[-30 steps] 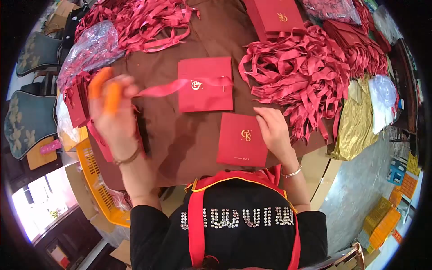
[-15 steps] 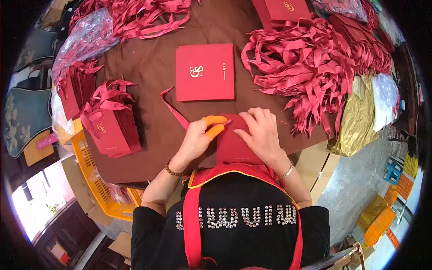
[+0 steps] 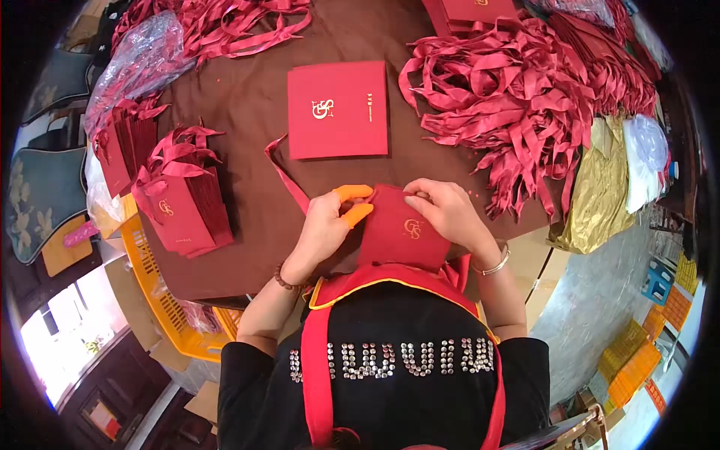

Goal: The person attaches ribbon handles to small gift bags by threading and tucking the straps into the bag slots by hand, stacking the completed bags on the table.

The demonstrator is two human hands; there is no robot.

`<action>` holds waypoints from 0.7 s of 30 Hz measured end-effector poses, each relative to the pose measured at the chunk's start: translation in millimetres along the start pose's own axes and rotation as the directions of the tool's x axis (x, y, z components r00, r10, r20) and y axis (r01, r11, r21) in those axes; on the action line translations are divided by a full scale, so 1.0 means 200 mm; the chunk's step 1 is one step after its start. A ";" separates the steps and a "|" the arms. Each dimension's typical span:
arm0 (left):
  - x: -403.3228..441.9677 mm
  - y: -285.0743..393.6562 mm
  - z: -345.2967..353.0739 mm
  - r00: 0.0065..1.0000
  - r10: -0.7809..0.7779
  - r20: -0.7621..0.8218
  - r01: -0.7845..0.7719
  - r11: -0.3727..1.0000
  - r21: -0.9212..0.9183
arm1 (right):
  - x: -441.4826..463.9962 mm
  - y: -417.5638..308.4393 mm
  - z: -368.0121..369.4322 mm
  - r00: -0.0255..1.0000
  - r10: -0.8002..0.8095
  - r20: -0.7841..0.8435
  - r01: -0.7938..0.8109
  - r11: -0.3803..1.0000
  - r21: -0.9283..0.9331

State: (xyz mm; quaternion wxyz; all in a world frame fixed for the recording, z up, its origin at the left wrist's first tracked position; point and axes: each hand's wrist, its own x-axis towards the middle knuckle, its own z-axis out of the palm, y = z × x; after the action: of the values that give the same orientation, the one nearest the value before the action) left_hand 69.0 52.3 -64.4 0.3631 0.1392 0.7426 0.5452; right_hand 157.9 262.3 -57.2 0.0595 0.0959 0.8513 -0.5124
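A red paper bag (image 3: 401, 234) with a gold logo is held by its top edge close to my apron, slightly tilted. My left hand (image 3: 334, 225), with orange finger cots on the thumb and forefinger, pinches the bag's upper left corner. From behind that hand a dark red ribbon (image 3: 283, 177) runs up and left across the cloth. The upper right corner is gripped by my right hand (image 3: 442, 212), thumb and fingers together. Just beyond my hands lies a flat stack of similar red bags (image 3: 337, 135) with gold lettering.
A brown cloth (image 3: 240, 97) covers the table. Ribbon-handled bags (image 3: 184, 206) stand at the left. A large heap of red ribbons (image 3: 510, 112) fills the right, beside gold wrapping (image 3: 596, 195). An orange crate (image 3: 161, 292) sits below the table's left edge.
The bag has been raised and tilted, and its gold logo now shows. My right hand has shifted slightly right at its corner. My left hand stays at the other corner.
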 end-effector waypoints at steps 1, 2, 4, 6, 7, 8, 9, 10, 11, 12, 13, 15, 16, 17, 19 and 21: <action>0.00 0.00 0.01 1.000 -0.002 0.002 0.002 1.000 0.002 | 0.00 0.00 -0.01 1.000 0.002 -0.001 -0.002 1.000 0.003; -0.01 0.01 0.02 0.990 0.135 -0.047 -0.124 0.976 0.180 | 0.00 -0.01 -0.02 0.999 0.039 0.032 -0.040 0.999 0.025; -0.01 0.01 0.03 0.958 0.280 -0.067 -0.239 0.903 0.358 | 0.00 0.00 -0.02 0.995 0.073 0.061 -0.076 0.996 0.046; 0.00 -0.01 0.03 0.908 0.412 -0.073 -0.298 0.760 0.577 | 0.00 0.02 -0.02 0.988 0.135 0.079 -0.145 0.980 0.135; 0.01 -0.03 0.03 0.874 0.478 -0.083 -0.308 0.679 0.667 | 0.00 0.01 -0.03 0.988 0.136 0.075 -0.146 0.980 0.135; 0.00 -0.03 0.02 0.877 0.473 -0.079 -0.307 0.680 0.666 | -0.01 0.00 -0.05 0.982 0.161 0.099 -0.175 0.974 0.144; 0.00 0.01 0.02 0.863 0.501 -0.073 -0.282 0.595 0.752 | -0.01 -0.01 -0.05 0.976 0.183 0.122 -0.200 0.968 0.153; 0.00 0.03 0.01 0.849 0.525 -0.062 -0.250 0.502 0.828 | -0.01 -0.01 -0.05 0.975 0.186 0.124 -0.204 0.966 0.158; 0.01 0.02 0.01 0.812 0.583 -0.032 -0.297 0.459 0.838 | -0.01 0.00 -0.05 0.970 0.205 0.127 -0.224 0.962 0.158; 0.01 0.03 0.02 0.812 0.582 -0.029 -0.298 0.458 0.837 | -0.02 0.00 -0.05 0.966 0.225 0.128 -0.243 0.957 0.155; 0.01 0.04 0.03 0.788 0.615 0.026 -0.394 0.472 0.788 | -0.02 0.01 -0.05 0.966 0.226 0.126 -0.244 0.957 0.156; 0.00 0.04 0.06 0.761 0.641 0.103 -0.542 0.540 0.644 | -0.03 0.03 -0.04 0.975 0.199 0.097 -0.212 0.967 0.143; -0.02 0.05 0.09 0.849 0.514 0.125 -0.455 0.588 0.669 | -0.03 0.03 -0.04 0.975 0.200 0.094 -0.213 0.966 0.144; -0.02 0.06 0.11 0.889 0.445 0.108 -0.414 0.680 0.605 | -0.03 0.02 -0.05 0.974 0.203 0.098 -0.215 0.966 0.142; -0.02 0.07 0.14 0.923 0.371 0.100 -0.365 0.762 0.535 | -0.04 0.01 -0.04 0.973 0.206 0.100 -0.219 0.966 0.141; -0.02 0.10 0.15 0.932 0.355 0.079 -0.353 0.830 0.431 | -0.06 0.02 -0.04 0.988 0.147 0.055 -0.154 0.969 0.192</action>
State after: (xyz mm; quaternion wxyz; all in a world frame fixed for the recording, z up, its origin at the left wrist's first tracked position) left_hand 89.2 78.5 -49.0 0.2133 0.3510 0.8083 0.4220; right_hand 169.7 269.4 -54.7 0.1054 0.1553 0.7856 -0.5896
